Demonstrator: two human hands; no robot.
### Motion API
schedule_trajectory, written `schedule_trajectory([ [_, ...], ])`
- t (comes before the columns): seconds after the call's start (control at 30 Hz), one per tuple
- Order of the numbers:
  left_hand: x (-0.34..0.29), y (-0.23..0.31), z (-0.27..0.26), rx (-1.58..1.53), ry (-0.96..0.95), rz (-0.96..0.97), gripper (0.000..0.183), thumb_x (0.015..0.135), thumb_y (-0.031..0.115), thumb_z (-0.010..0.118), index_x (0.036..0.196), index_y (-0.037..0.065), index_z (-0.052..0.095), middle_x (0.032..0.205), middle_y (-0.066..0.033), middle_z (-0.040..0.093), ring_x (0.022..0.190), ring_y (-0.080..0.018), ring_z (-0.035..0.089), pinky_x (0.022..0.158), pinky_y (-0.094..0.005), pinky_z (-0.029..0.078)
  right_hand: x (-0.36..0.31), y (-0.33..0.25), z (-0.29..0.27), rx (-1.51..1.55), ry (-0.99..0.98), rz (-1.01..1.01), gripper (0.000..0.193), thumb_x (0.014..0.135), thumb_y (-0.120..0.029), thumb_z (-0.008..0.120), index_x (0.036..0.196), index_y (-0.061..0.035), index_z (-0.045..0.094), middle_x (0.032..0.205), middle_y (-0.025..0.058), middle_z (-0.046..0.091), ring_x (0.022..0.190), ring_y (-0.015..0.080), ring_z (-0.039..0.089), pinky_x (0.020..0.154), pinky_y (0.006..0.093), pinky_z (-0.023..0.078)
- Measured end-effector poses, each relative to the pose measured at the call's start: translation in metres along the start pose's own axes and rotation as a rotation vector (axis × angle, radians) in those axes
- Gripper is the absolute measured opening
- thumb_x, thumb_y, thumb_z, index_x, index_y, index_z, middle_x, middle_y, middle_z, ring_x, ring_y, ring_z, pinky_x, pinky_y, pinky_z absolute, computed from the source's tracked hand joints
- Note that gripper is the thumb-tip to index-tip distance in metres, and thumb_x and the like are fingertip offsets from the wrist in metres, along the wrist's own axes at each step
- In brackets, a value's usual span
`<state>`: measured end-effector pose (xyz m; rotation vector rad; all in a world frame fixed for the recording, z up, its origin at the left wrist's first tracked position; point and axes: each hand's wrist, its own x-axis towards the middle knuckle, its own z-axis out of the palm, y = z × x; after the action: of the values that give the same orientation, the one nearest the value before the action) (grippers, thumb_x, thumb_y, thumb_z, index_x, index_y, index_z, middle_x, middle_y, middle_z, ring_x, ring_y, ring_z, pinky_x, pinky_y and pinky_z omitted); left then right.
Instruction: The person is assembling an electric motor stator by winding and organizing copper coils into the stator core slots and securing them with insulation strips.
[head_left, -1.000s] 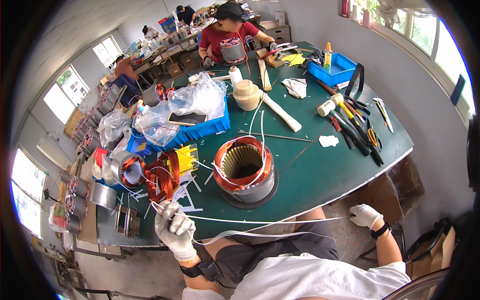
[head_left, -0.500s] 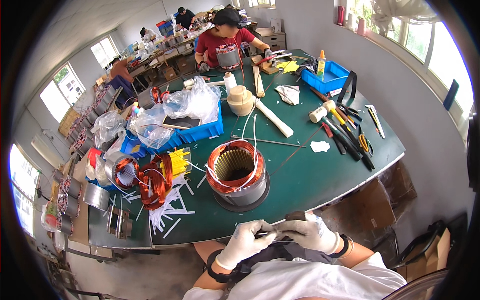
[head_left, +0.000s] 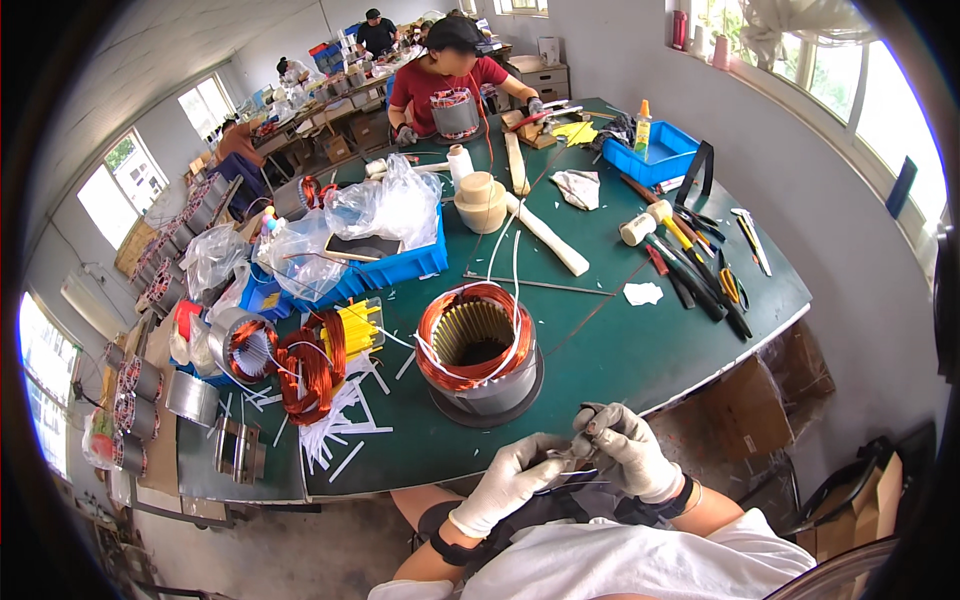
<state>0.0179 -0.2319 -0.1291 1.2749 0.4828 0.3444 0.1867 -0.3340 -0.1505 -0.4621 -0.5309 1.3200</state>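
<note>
Both my hands wear white work gloves and meet in front of my chest, below the near edge of the green table (head_left: 620, 350). My left hand (head_left: 510, 480) and my right hand (head_left: 625, 450) pinch a small dark item with a thin white strip (head_left: 565, 462) between the fingertips. What exactly the item is stays too small to tell. Just beyond my hands a motor stator (head_left: 478, 345) with copper windings stands upright on the table, white strips draped over its rim.
Loose copper coils (head_left: 310, 365) and cut white strips (head_left: 340, 435) lie left of the stator. Blue bins with plastic bags (head_left: 385, 225) stand behind. Hand tools (head_left: 700, 275) lie at the right. Another person (head_left: 450, 70) works on a stator at the far end.
A second ago my left hand held long white strips at the left and my right hand hung apart at the right. Both hands have since come together at my chest.
</note>
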Motion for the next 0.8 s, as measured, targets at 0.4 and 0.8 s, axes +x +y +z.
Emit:
schedule_trajectory([
  [0.4,-0.005,-0.009,-0.006,-0.202,-0.242,0.072,0.073,0.092,0.009,0.060,0.154,0.019,0.024,0.082,0.0028,0.049,0.069,-0.0055,0.040,0.063,-0.0195,0.034,0.005,-0.010,0.019,-0.945,0.093,-0.098,0.017,0.090,-0.007,0.063,0.105,-0.0001,0.068,0.085,0.0058,0.066,0.079,0.0121,0.061,0.070,0.0270,0.049],
  [0.8,-0.004,-0.017,-0.009,-0.310,-0.310,0.093,0.079,0.090,0.021,0.068,0.154,0.018,0.022,0.081,0.0024,0.049,0.069,-0.0058,0.040,0.061,-0.0190,0.033,0.002,-0.003,0.020,-1.250,0.114,-0.313,0.018,0.087,-0.004,0.063,0.104,0.0006,0.068,0.084,0.0079,0.063,0.067,0.0159,0.057,0.060,0.0298,0.046],
])
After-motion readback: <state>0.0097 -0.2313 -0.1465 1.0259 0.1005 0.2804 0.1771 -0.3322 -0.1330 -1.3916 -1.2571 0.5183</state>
